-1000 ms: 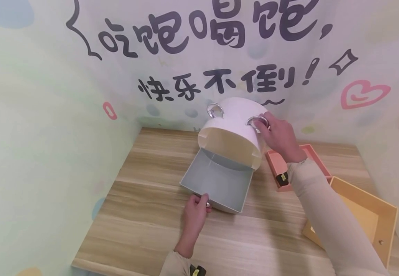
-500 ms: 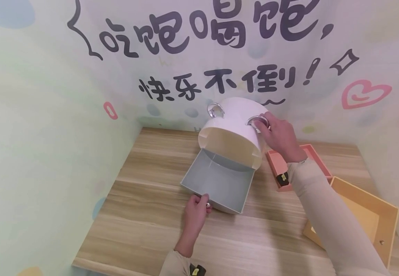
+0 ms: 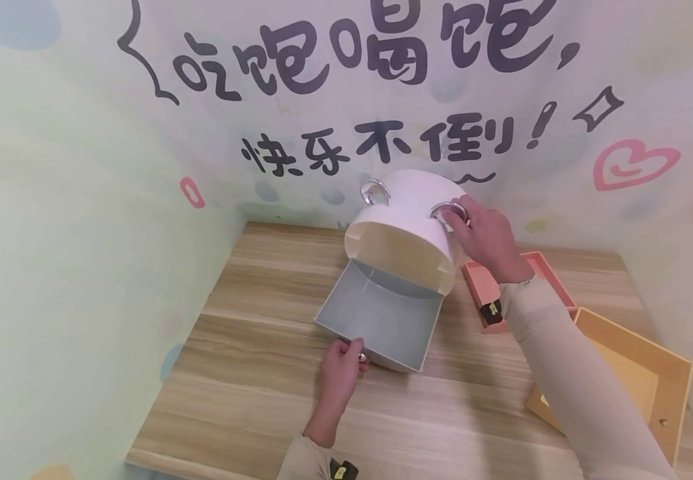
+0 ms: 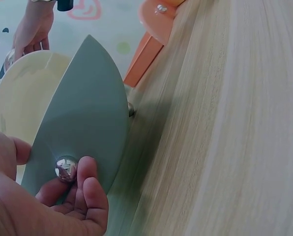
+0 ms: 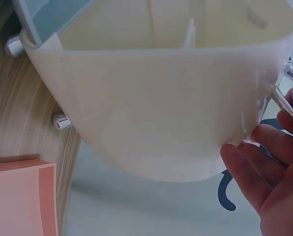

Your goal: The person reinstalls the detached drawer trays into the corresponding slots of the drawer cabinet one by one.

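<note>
A white rounded drawer case (image 3: 415, 200) stands near the back wall, metal ring handles on its top. Out of its front juts a grey drawer (image 3: 382, 313), with nothing lying inside. My left hand (image 3: 342, 370) is at the drawer's front; in the left wrist view its fingers curl around the silver knob (image 4: 66, 168), with the thumb by the upper rim. My right hand (image 3: 487, 237) grips the right ring handle (image 5: 284, 101). Several of its fingertips touch the white case wall in the right wrist view. The left ring handle (image 3: 374, 181) is untouched.
A pink drawer (image 3: 553, 283) lies right of the case, partly behind my right forearm. Nearer, a yellow drawer (image 3: 673, 393) sits by the right wall. Short metal feet (image 5: 62, 121) show under the case. Printed walls border the wooden table (image 3: 232, 373).
</note>
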A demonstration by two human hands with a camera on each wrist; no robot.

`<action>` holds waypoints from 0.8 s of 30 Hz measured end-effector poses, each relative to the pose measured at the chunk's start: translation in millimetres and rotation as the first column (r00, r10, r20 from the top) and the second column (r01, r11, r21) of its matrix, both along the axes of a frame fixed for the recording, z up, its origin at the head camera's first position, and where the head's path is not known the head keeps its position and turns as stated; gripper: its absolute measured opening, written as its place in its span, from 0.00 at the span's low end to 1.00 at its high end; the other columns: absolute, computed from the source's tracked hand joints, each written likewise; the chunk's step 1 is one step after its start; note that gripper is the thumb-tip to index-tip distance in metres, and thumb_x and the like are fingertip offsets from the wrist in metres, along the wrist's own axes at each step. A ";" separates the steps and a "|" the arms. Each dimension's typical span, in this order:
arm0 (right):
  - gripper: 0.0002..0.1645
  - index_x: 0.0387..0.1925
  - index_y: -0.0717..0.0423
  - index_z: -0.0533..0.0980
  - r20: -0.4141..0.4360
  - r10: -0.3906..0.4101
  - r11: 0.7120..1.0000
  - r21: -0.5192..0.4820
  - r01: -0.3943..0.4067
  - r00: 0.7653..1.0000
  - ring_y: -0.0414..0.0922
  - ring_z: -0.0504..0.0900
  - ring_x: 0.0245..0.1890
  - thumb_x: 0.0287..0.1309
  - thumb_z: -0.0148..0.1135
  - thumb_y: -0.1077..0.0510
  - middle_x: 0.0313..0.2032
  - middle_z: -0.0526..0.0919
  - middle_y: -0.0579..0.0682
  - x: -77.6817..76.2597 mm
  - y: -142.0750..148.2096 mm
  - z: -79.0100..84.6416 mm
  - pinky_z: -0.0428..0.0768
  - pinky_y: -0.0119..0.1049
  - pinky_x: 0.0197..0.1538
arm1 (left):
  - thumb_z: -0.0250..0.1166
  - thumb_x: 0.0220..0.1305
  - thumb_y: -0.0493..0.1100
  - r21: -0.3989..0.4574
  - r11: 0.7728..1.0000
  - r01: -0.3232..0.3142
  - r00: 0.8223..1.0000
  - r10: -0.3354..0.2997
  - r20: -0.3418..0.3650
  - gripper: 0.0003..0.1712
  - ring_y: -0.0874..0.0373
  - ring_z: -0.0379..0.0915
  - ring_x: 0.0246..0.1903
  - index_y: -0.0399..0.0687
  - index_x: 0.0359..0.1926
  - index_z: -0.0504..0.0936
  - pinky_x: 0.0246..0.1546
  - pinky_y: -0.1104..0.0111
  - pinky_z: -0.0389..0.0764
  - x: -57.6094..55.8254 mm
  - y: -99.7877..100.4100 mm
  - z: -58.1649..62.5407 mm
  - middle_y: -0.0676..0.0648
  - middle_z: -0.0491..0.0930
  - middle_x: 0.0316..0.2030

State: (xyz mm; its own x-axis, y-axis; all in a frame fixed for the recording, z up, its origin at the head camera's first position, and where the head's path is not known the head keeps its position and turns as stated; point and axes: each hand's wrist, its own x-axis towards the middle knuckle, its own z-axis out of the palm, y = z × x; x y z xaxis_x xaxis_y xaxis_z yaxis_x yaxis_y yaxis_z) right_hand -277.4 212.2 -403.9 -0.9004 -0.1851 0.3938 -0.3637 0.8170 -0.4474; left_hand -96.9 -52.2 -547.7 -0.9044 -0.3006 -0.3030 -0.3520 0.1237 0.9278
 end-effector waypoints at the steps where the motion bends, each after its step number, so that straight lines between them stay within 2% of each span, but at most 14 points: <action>1: 0.19 0.39 0.57 0.72 -0.003 0.002 1.000 -0.002 -0.002 1.000 0.56 0.75 0.25 0.73 0.53 0.45 0.22 0.75 0.57 0.0 0.0 0.1 0.66 0.42 0.28 | 0.61 0.66 0.50 0.001 1.000 -0.003 1.000 0.003 -0.002 0.15 0.59 0.82 0.22 0.43 0.30 0.74 0.32 0.60 0.86 -0.1 0.1 0.1 0.43 0.87 0.26; 8: 0.17 0.40 0.58 0.72 -0.021 0.013 1.000 0.002 -0.013 1.000 0.56 0.74 0.23 0.73 0.55 0.46 0.22 0.74 0.57 1.3 -0.7 1.9 0.66 0.43 0.28 | 0.60 0.64 0.47 -0.013 1.000 -0.016 1.000 0.016 -0.004 0.13 0.59 0.82 0.21 0.44 0.28 0.74 0.31 0.59 0.86 -0.6 0.0 0.1 0.43 0.87 0.25; 17: 0.18 0.40 0.57 0.72 -0.013 0.010 1.000 0.002 -0.010 1.000 0.56 0.74 0.24 0.73 0.54 0.46 0.22 0.74 0.57 0.8 -1.5 1.7 0.66 0.43 0.29 | 0.60 0.64 0.46 0.016 1.000 0.000 1.000 0.000 -0.022 0.12 0.58 0.83 0.22 0.43 0.29 0.74 0.32 0.60 0.87 0.1 -2.0 -1.9 0.41 0.87 0.26; 24: 0.18 0.40 0.57 0.72 -0.010 0.001 1.000 0.000 -0.001 1.000 0.57 0.75 0.25 0.73 0.54 0.45 0.21 0.73 0.57 1.6 0.1 1.2 0.66 0.44 0.30 | 0.59 0.64 0.47 0.014 1.000 0.005 1.000 -0.005 -0.007 0.13 0.58 0.83 0.23 0.43 0.29 0.74 0.33 0.60 0.87 0.3 -1.6 -0.9 0.42 0.87 0.26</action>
